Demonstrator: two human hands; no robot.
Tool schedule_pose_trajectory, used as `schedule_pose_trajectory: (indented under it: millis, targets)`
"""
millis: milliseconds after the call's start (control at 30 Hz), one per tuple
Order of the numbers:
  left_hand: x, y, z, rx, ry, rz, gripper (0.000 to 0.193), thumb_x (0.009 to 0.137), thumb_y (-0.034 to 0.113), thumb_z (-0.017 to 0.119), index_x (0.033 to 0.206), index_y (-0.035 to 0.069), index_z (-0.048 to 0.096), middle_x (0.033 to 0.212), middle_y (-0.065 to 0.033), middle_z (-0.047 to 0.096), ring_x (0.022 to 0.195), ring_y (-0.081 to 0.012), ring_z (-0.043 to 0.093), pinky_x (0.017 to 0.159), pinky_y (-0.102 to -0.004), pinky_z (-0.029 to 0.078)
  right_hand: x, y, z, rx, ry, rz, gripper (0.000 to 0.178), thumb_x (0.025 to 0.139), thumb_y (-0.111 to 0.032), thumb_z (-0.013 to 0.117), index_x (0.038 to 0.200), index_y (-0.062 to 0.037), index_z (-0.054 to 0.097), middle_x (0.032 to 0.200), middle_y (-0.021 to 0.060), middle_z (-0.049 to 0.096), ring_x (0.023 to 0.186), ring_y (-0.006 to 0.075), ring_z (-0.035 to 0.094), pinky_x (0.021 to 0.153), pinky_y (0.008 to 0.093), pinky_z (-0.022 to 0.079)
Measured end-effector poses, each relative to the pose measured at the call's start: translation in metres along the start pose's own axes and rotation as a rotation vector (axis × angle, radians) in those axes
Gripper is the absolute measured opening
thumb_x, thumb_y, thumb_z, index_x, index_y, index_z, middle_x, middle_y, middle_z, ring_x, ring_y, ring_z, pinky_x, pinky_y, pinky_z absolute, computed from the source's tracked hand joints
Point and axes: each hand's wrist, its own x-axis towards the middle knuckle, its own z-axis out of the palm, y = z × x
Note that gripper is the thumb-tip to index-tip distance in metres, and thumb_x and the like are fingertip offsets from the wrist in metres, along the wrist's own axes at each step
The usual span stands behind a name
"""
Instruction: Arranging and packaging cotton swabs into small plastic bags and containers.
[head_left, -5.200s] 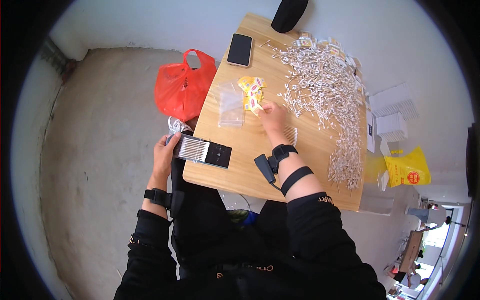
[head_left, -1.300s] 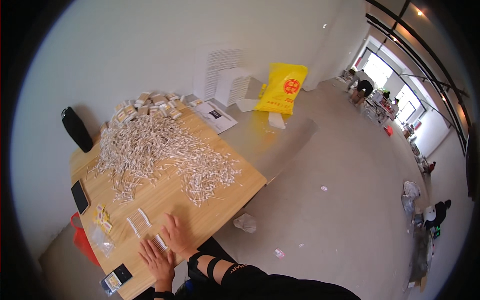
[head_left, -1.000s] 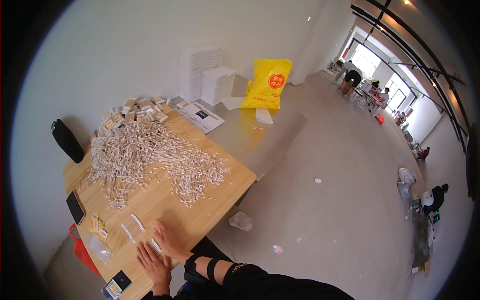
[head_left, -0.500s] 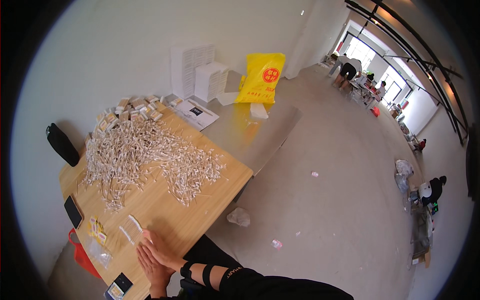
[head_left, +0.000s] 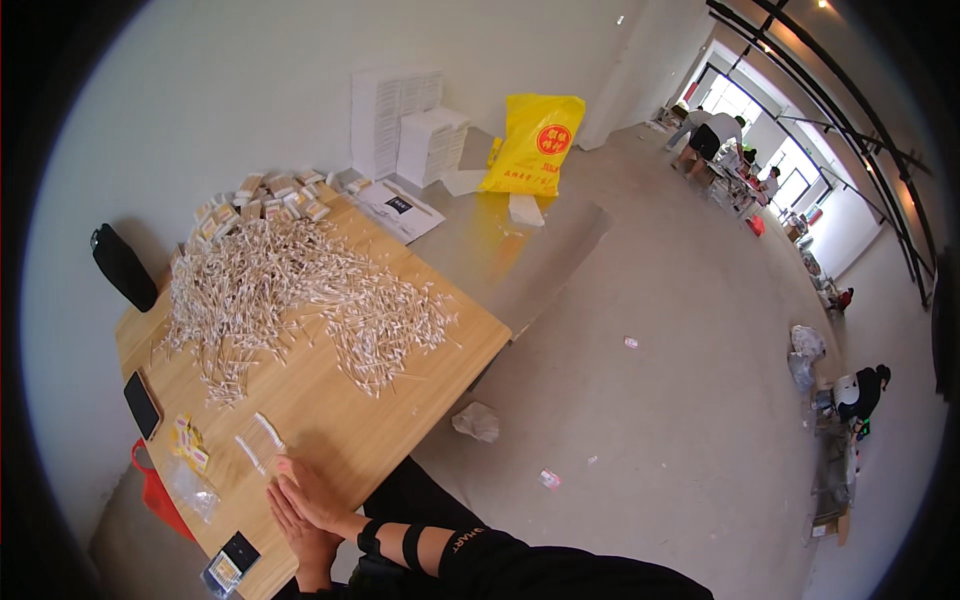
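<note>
A small row of cotton swabs [head_left: 247, 455] lies side by side on the wooden table [head_left: 350, 455], just beyond my fingertips. My right hand [head_left: 312, 494] rests against my left hand [head_left: 290, 518], partly over it, at the near edge of the table. Both hands have their fingers stretched out, and the palms are hidden. I see nothing held in either one. Farther off, a large loose heap of cotton swabs [head_left: 250, 290] covers much of the tabletop. Behind the heap are piled several small boxes of swabs [head_left: 265, 200].
Left on the table are a black pouch [head_left: 125, 268], a phone [head_left: 142, 405], yellow packets [head_left: 189, 442] and a clear plastic bag [head_left: 195, 490]. A dark card-like item [head_left: 232, 563] sits near the front. Beyond stand white box stacks [head_left: 380, 120] and a yellow bag [head_left: 535, 145]. People work far right.
The view has shifted slightly. My hands stay together beside the small row of swabs, with little visible movement.
</note>
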Motion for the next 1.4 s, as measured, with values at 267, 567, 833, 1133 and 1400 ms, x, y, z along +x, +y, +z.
schedule_pose_trajectory:
  millis: [267,567,833,1133,1400]
  targets:
    - [-0.031,-0.023,0.009,0.016,-0.036,-0.065,0.092,0.081,0.04,0.063,0.147,-0.003,0.016,0.152,-0.0247,0.017,0.141,-0.0429,0.016,0.114,-0.05,0.017,-0.017,-0.003,0.028,0.005,0.002,0.012,0.046,0.099,-0.03,0.041,0.13,0.003,0.039,0.124,0.0237,0.047,0.119,0.0371,0.044,0.103,0.0399,0.033]
    - [-0.052,-0.067,0.024,0.32,0.003,0.079,0.077,0.088,0.045,0.052,0.149,0.008,0.023,0.153,-0.0193,0.022,0.14,-0.0425,0.02,0.112,-0.0507,0.021,-0.028,-0.013,0.056,-0.018,0.033,-0.006,0.045,0.098,-0.031,0.044,0.131,0.0008,0.04,0.127,0.0203,0.046,0.119,0.0344,0.045,0.102,0.0373,0.035]
    - [-0.046,-0.053,-0.004,0.282,0.004,0.112,0.078,0.087,0.043,0.051,0.15,0.008,0.02,0.154,-0.0201,0.02,0.141,-0.0431,0.019,0.114,-0.0498,0.017,-0.029,-0.01,0.061,-0.053,0.029,-0.018,0.045,0.096,-0.028,0.047,0.13,0.0001,0.04,0.127,0.0217,0.047,0.118,0.0368,0.045,0.102,0.0395,0.036]
    - [-0.046,-0.032,-0.014,0.361,-0.021,-0.089,0.068,0.091,0.037,0.047,0.149,0.011,0.023,0.15,-0.0229,0.025,0.14,-0.0421,0.021,0.115,-0.0479,0.018,-0.037,0.001,0.076,-0.151,0.03,0.099,0.049,0.092,-0.028,0.054,0.13,0.0,0.043,0.126,0.0232,0.049,0.119,0.0381,0.045,0.102,0.0436,0.035]
    - [-0.027,-0.022,-0.038,-0.141,-0.065,-0.228,0.133,0.042,0.041,0.089,0.145,-0.005,0.018,0.152,-0.0227,0.021,0.143,-0.0364,0.017,0.116,-0.0454,0.016,-0.005,0.02,0.029,0.066,-0.045,0.025,0.04,0.1,-0.029,0.037,0.123,0.0023,0.047,0.128,0.0165,0.046,0.123,0.0274,0.041,0.106,0.0363,0.031]
